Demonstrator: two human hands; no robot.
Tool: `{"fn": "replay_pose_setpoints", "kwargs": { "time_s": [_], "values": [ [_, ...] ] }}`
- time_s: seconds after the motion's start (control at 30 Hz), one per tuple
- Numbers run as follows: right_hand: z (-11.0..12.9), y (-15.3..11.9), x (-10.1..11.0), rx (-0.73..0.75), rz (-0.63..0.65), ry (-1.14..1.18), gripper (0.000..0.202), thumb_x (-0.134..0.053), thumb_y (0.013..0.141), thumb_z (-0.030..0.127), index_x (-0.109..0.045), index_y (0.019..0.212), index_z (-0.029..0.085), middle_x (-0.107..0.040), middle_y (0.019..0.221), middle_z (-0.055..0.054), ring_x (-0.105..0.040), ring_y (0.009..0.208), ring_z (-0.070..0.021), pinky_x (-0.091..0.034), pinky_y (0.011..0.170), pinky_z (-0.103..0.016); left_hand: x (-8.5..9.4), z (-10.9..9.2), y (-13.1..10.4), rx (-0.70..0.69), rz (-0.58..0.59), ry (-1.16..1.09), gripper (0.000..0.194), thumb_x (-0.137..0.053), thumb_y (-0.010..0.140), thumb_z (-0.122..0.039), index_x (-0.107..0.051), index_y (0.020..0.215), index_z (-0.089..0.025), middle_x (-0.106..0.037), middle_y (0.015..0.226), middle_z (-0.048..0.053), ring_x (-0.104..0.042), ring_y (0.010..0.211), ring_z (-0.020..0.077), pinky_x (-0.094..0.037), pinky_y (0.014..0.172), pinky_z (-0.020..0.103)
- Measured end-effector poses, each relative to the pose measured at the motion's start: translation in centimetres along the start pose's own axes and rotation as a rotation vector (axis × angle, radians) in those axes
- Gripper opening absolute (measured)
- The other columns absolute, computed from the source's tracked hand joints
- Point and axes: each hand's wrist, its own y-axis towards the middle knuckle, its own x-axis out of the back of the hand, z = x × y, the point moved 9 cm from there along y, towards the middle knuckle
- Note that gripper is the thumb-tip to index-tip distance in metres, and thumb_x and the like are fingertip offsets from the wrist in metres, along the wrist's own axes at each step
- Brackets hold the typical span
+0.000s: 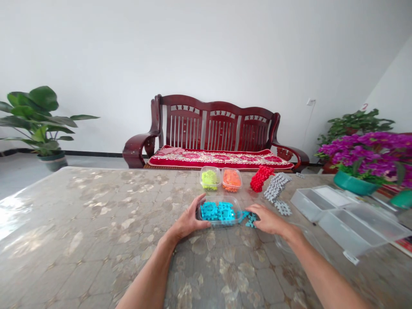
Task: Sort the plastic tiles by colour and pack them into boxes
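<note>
My left hand (189, 219) is closed around the left end of a clear plastic container (240, 205), thumb at the near side and fingers at the far side. Flat blue interlocking building pieces (218, 211) fill it. Just right of the container, my right hand (266, 219) has its fingers curled onto a few loose blue pieces (250, 221) on the table. Its fingertips partly cover them. Behind the container stand two small clear tubs, one with yellow-green pieces (210, 178) and one with orange pieces (231, 178).
Red pieces (261, 178) and grey pieces (275, 187) lie in stacks farther right. An open translucent plastic box (341, 227) stands at the right, near purple flowers in a green pot (354, 183). A clear lid (301, 240) lies under my right forearm. A wooden bench (220, 128) stands beyond the table (106, 223).
</note>
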Motion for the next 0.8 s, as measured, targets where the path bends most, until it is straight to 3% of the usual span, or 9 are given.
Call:
{"fn": "replay_pose_setpoints", "kwargs": {
  "time_s": [0.13, 0.23, 0.37, 0.47, 0.6, 0.7, 0.8],
  "values": [
    [-0.6, -0.8, 0.4, -0.062, 0.049, 0.059, 0.069, -0.053, 0.060, 0.005, -0.060, 0.126, 0.021, -0.065, 0.116, -0.008, -0.062, 0.099, -0.0199, -0.046, 0.088, -0.029, 0.0, -0.1, 0.0, -0.013, -0.002, 0.004, 0.115, -0.084, 0.058, -0.049, -0.023, 0.149, -0.016, -0.037, 0.150, 0.023, -0.040, 0.136, 0.0319, -0.032, 0.113, 0.045],
    [-1.2, -0.9, 0.9, -0.115, 0.007, 0.063, 0.064, -0.048, 0.061, 0.002, -0.064, 0.120, 0.021, -0.068, 0.107, -0.005, -0.063, 0.082, -0.0153, -0.046, 0.075, -0.024, 0.0, -0.2, 0.0, -0.015, -0.004, 0.008, 0.114, -0.085, 0.058, -0.048, -0.023, 0.149, -0.017, -0.038, 0.149, 0.022, -0.040, 0.137, 0.0320, -0.031, 0.114, 0.046],
    [-1.2, -0.8, 0.9, -0.109, -0.017, -0.019, 0.050, -0.048, 0.063, 0.004, -0.071, 0.105, 0.021, -0.071, 0.091, -0.004, -0.062, 0.081, -0.0170, -0.043, 0.071, -0.025, 0.1, -0.2, 0.0, -0.018, -0.013, 0.017, 0.113, -0.085, 0.058, -0.046, -0.025, 0.149, -0.018, -0.039, 0.149, 0.022, -0.041, 0.136, 0.0324, -0.030, 0.114, 0.048],
    [-1.5, -1.3, 1.4, -0.122, -0.018, -0.049, 0.042, -0.050, 0.065, 0.007, -0.072, 0.098, 0.021, -0.072, 0.090, -0.003, -0.064, 0.083, -0.0188, -0.044, 0.074, -0.026, 0.2, -0.1, 0.1, -0.029, -0.021, 0.020, 0.112, -0.085, 0.058, -0.045, -0.025, 0.149, -0.019, -0.041, 0.148, 0.021, -0.040, 0.137, 0.0317, -0.030, 0.114, 0.049],
    [-1.9, -2.2, 4.8, -0.223, -0.115, -0.052, 0.039, -0.053, 0.065, 0.009, -0.073, 0.094, 0.024, -0.074, 0.091, -0.002, -0.065, 0.085, -0.0195, -0.045, 0.074, -0.027, 0.2, -0.2, 0.0, -0.040, -0.018, 0.015, 0.113, -0.086, 0.058, -0.044, -0.025, 0.149, -0.018, -0.041, 0.148, 0.022, -0.037, 0.139, 0.0320, -0.030, 0.114, 0.048],
    [0.2, -2.0, 7.2, -0.236, -0.209, 0.044, 0.037, -0.055, 0.068, 0.014, -0.072, 0.100, 0.024, -0.074, 0.094, -0.002, -0.065, 0.076, -0.0172, -0.047, 0.069, -0.025, 0.2, -0.3, 0.0, -0.035, -0.013, 0.017, 0.113, -0.086, 0.058, -0.044, -0.024, 0.149, -0.017, -0.040, 0.149, 0.022, -0.037, 0.139, 0.0321, -0.029, 0.114, 0.047],
    [4.8, -0.2, 7.6, -0.134, -0.252, 0.142, 0.037, -0.057, 0.071, 0.018, -0.071, 0.105, 0.022, -0.074, 0.097, -0.003, -0.066, 0.075, -0.0165, -0.048, 0.070, -0.025, 0.1, -0.4, -0.1, -0.034, -0.014, 0.021, 0.114, -0.085, 0.058, -0.046, -0.024, 0.150, -0.017, -0.040, 0.148, 0.022, -0.037, 0.138, 0.0323, -0.029, 0.115, 0.046]
  ]
}}
